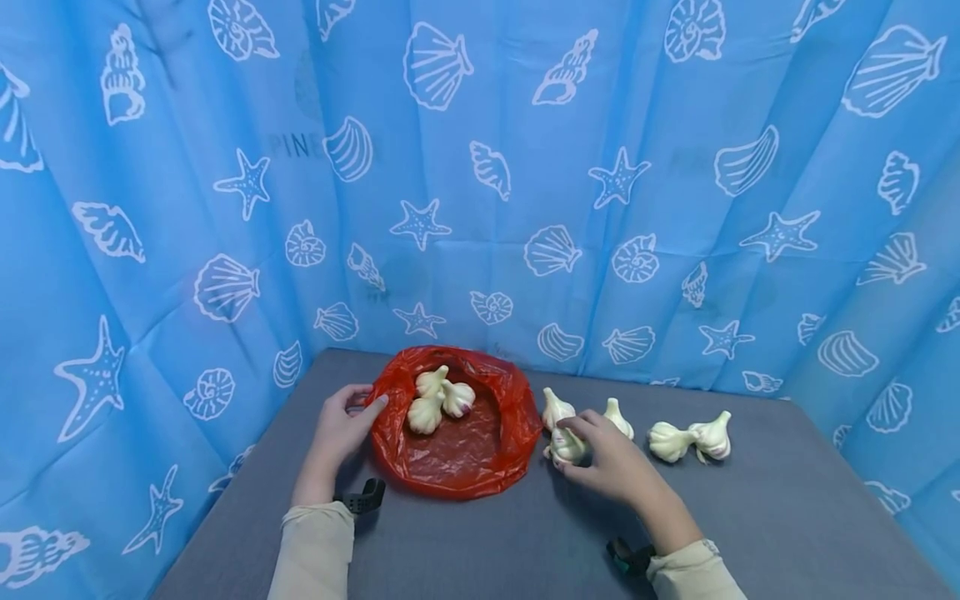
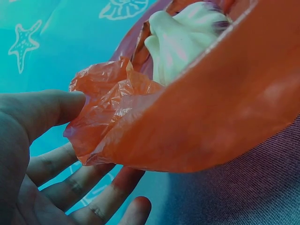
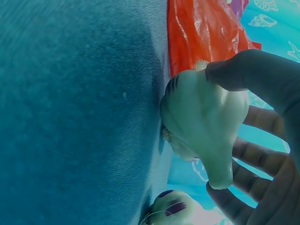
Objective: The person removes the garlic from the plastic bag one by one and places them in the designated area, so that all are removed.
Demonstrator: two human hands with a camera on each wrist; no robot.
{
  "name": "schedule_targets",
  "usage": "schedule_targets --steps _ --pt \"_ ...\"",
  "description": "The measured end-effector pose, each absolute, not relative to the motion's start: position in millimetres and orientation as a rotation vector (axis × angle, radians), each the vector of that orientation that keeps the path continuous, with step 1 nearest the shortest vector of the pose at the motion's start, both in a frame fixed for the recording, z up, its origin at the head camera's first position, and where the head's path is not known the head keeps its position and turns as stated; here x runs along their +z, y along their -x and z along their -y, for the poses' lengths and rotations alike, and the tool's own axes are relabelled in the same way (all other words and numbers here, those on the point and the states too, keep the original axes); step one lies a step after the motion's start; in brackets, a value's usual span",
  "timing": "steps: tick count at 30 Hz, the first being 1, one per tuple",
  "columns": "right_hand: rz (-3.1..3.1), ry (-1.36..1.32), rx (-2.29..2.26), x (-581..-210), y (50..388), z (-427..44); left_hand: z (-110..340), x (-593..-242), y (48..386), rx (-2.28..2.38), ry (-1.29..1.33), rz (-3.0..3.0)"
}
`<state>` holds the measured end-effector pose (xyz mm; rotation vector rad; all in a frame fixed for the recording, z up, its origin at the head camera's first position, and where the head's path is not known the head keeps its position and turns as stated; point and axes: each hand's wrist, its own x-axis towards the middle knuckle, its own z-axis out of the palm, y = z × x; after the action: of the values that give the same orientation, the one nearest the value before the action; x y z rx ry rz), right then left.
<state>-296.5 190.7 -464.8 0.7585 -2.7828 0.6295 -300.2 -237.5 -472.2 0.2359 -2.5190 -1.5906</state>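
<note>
A red plastic bag (image 1: 517,454) stands with its rolled mouth facing up, and three garlic bulbs (image 1: 425,414) lie inside toward its left. At the bag's left rim, my left hand (image 1: 341,429) holds the crinkled plastic (image 2: 110,108) between thumb and fingers. To the right of the bag, my right hand (image 1: 607,458) grips a garlic bulb (image 3: 206,117) between thumb and fingers, low over the table. Just behind that bulb sits another garlic bulb (image 1: 555,407). One more bulb (image 1: 617,417) is partly hidden behind the right hand.
Two garlic bulbs (image 1: 711,437) lie touching each other farther right on the grey table (image 1: 780,500). A blue curtain (image 1: 480,200) with white shell and starfish prints hangs behind and along the sides. Dark bands (image 1: 363,497) circle the wrists.
</note>
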Motion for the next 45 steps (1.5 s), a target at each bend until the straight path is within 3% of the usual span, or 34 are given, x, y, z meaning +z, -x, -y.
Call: schedule_targets --steps 45 --pt "2.814 -0.783 0.538 -457.1 290.4 -186.2 237.7 -469.8 300.1 -1.585 -0.238 2.516"
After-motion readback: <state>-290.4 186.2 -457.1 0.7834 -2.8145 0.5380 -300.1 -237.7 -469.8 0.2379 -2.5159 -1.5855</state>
